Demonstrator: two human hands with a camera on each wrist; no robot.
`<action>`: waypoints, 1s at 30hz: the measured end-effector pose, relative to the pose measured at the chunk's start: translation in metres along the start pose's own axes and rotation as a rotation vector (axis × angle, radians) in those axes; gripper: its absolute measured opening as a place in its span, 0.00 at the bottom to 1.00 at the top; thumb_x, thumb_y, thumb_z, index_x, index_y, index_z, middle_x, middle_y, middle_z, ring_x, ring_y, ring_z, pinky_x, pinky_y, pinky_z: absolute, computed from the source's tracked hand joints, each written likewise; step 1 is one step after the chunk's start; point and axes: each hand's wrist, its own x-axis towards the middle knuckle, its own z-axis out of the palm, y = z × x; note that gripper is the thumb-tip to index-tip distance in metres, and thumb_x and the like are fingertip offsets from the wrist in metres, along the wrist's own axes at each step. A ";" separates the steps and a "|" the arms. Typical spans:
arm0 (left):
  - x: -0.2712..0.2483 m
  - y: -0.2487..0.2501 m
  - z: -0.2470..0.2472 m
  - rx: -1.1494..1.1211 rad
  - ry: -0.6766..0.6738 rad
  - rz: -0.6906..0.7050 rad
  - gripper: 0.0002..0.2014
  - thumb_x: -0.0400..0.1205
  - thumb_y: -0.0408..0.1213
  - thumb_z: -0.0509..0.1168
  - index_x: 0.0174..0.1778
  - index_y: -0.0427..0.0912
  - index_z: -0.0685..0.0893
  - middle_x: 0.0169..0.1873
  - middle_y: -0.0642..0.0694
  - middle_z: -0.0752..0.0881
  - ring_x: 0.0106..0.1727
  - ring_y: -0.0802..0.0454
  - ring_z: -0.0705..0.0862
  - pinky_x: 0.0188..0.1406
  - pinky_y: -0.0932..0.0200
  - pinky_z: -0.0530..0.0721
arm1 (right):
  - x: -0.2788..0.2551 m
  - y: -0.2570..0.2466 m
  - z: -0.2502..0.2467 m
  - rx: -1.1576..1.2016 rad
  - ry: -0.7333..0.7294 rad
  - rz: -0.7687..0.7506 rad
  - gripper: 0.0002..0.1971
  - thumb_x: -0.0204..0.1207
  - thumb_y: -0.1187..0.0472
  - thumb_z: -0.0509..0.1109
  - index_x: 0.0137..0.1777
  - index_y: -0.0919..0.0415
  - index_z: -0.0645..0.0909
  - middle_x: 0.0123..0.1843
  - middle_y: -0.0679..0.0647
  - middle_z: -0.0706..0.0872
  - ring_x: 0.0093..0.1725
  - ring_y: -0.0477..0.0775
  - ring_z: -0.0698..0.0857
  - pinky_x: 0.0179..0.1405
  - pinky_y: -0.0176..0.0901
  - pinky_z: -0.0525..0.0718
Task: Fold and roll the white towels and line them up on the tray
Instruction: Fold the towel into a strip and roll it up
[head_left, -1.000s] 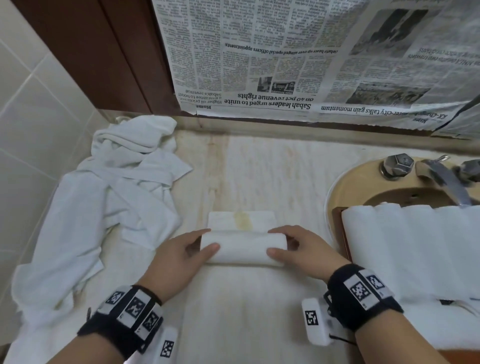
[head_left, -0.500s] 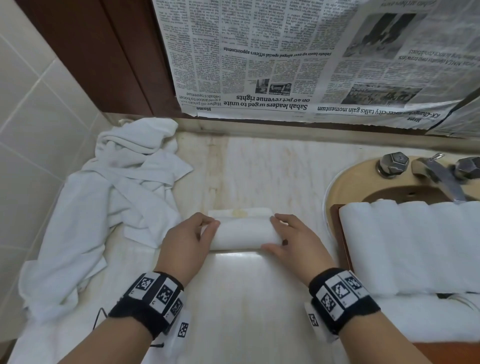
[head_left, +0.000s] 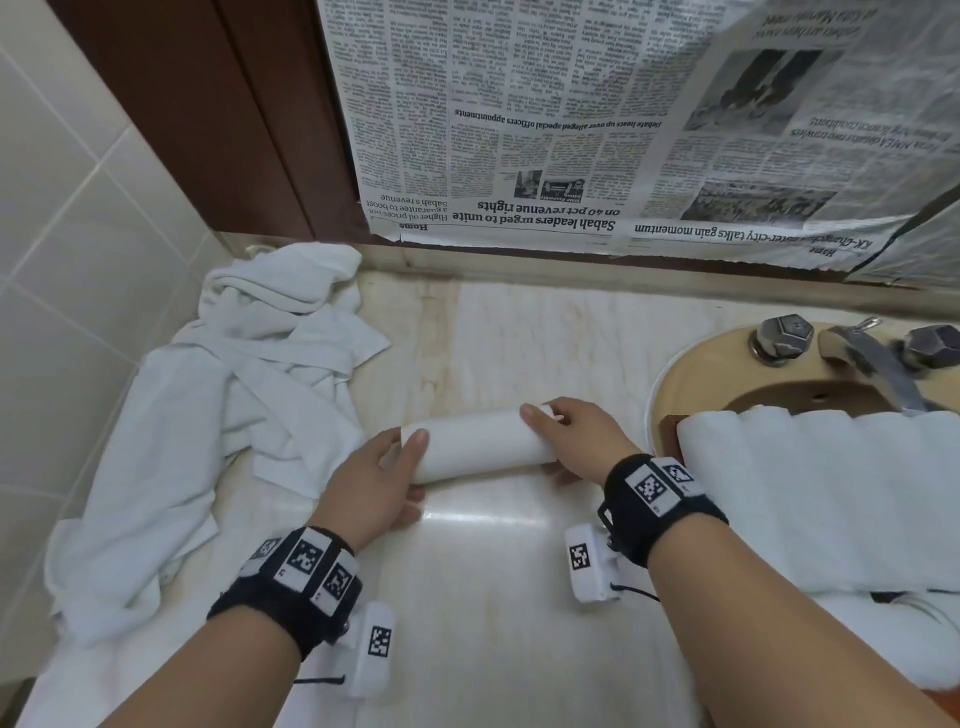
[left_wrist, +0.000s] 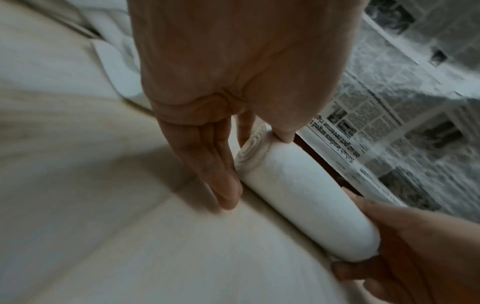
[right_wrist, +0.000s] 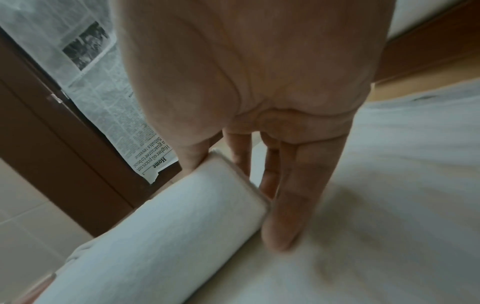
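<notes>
The rolled towel (head_left: 478, 446) lies on the counter (head_left: 493, 597) between the two hands, its long axis running left to right and tilted slightly, the right end a little farther from the person. The left hand (head_left: 371, 480) pinches the left end, thumb on top and fingers (left_wrist: 221, 174) straight along the spiral end face. The right hand (head_left: 576, 439) holds the right end the same way, thumb over the top and fingers (right_wrist: 293, 201) down against the end. The roll is white, tight and even, with its layers visible at the left end. The tray (head_left: 667, 431) with its rolled towels (head_left: 831, 493) sits just to the right over the sink (head_left: 727, 374), nearer the right hand, so the carry probably goes rightward. A heap of loose towels (head_left: 218, 415) lies to the left.
</notes>
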 end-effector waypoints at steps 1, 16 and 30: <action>0.002 0.004 0.001 -0.047 0.003 -0.022 0.24 0.85 0.65 0.62 0.70 0.55 0.81 0.38 0.44 0.94 0.35 0.47 0.94 0.42 0.47 0.95 | 0.003 -0.002 0.003 0.055 0.019 0.029 0.24 0.81 0.38 0.68 0.64 0.57 0.82 0.53 0.57 0.87 0.39 0.62 0.93 0.32 0.54 0.93; 0.022 0.011 0.007 -0.444 0.069 -0.140 0.29 0.73 0.66 0.73 0.58 0.46 0.83 0.57 0.43 0.87 0.57 0.43 0.90 0.56 0.42 0.92 | -0.010 -0.009 0.010 0.584 0.152 0.166 0.25 0.66 0.51 0.86 0.52 0.71 0.86 0.53 0.64 0.90 0.52 0.64 0.90 0.47 0.64 0.93; -0.083 0.041 -0.002 -0.274 -0.257 0.318 0.23 0.72 0.58 0.76 0.64 0.64 0.86 0.49 0.48 0.87 0.50 0.54 0.88 0.46 0.52 0.89 | -0.155 0.050 -0.021 0.906 0.116 -0.108 0.38 0.63 0.66 0.86 0.75 0.54 0.79 0.59 0.59 0.90 0.56 0.59 0.91 0.54 0.50 0.89</action>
